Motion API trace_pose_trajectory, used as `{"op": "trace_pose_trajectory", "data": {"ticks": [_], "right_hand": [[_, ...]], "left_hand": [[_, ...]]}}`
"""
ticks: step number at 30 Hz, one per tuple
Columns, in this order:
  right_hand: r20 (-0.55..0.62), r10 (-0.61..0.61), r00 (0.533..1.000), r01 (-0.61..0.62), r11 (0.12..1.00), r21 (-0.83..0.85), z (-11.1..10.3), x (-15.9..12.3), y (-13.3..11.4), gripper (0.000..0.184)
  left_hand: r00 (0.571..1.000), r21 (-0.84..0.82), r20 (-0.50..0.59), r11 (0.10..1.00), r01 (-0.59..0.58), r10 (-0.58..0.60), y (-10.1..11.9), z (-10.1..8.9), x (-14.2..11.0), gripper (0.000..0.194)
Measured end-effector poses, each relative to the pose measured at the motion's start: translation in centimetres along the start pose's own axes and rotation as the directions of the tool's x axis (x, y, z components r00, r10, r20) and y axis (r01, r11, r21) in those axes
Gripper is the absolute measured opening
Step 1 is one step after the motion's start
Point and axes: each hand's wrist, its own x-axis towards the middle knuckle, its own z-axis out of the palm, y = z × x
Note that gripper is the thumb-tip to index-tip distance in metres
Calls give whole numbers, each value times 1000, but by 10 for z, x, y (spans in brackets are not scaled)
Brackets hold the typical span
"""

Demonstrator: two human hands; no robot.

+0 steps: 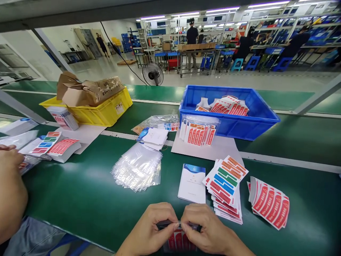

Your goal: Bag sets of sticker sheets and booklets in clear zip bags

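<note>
Near the bottom edge of the view, my left hand (157, 227) and my right hand (204, 227) pinch the top edge of a clear plastic bag (179, 245). Red-and-white label sheets show inside it, and my fingers hide much of the bag. Just beyond my hands lies a stack of white booklets (192, 185) with blue tops. To its right a fanned pile of multicoloured sticker sheets (225, 179) rests on the table, then a pile of red label sheets (271, 202). A loose stack of clear plastic bags (138, 165) lies to the left.
Filled bags (199, 133) lean against a blue bin (231, 124) that contains more packed labels. A yellow bin (106, 112) with brown paper stands back left. Another person's arm (10, 188) is at the left edge, near sticker stacks (64, 149). A fan (152, 73) stands beyond the table.
</note>
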Motion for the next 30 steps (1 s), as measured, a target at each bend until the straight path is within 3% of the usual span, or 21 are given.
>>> {"op": "trace_pose_trajectory", "data": {"ticks": [4, 6, 8, 10, 13, 15, 17, 18, 20, 22, 24, 27, 30], "right_hand": [[12, -71, 997, 71, 997, -40, -5, 6, 0, 19], [-10, -35, 999, 34, 996, -87, -23, 17, 4, 20], [-88, 10, 996, -25, 985, -173, -56, 37, 14, 23], [-209, 12, 978, -71, 958, -277, -99, 65, 28, 27], [-414, -40, 910, -135, 913, -385, -156, 102, 45, 21], [-509, -102, 855, -175, 867, -467, -165, 112, 49, 39], [-451, -156, 879, -161, 793, -587, -142, 104, 49, 53], [-369, -173, 913, -124, 745, -656, -119, 94, 50, 56], [-114, -75, 991, -38, 652, -757, -62, 66, 53, 80], [-9, 6, 1000, -11, 593, -805, -8, 34, 59, 98], [-55, 32, 998, -63, 551, -832, 28, 9, 64, 81], [-80, 21, 997, -76, 607, -791, 38, -6, 65, 47], [-131, 13, 991, -95, 756, -648, 23, 3, 51, 38]], "left_hand": [[1000, -5, 18, 1000, -2, 2, -1, -2, 6, 21], [994, -56, -97, 997, 53, -58, -8, -5, 14, 15], [947, -149, -276, 981, 126, -163, -18, -9, 24, 27], [886, -244, -389, 955, 166, -253, -31, -13, 33, 41], [868, -308, -402, 936, 172, -293, -48, -16, 42, 43], [870, -319, -386, 929, 186, -307, -58, -14, 44, 43], [870, -320, -373, 925, 205, -322, -64, -12, 44, 42], [869, -312, -373, 926, 214, -326, -66, -11, 43, 40], [867, -280, -379, 934, 224, -322, -67, -10, 42, 37], [865, -251, -388, 940, 232, -318, -66, -10, 41, 34], [864, -247, -387, 939, 239, -322, -65, -12, 40, 33], [871, -337, -348, 913, 229, -346, -64, -11, 40, 31], [885, -539, -228, 810, 232, -406, -61, -4, 42, 34]]}}
